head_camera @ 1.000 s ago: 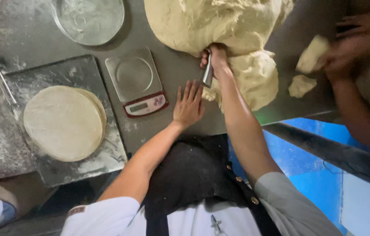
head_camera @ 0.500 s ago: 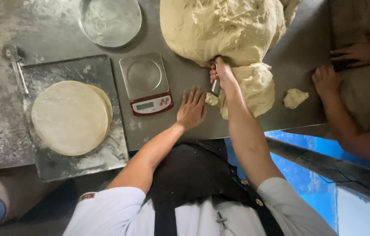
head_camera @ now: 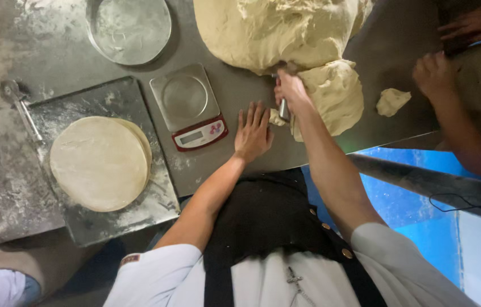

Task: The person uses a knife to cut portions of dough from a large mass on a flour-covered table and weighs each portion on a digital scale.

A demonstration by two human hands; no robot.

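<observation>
Gripping a scraper, the right hand is pressed into the dough at the far side. The left hand is laid flat, fingers spread, right of the scale.

This looks like a commercial kitchen or bakery. A floured steel table carries a huge mound of dough, a digital scale, a stack of rolled flatbreads and a round metal pan. A second person's hands work dough alongside.
</observation>
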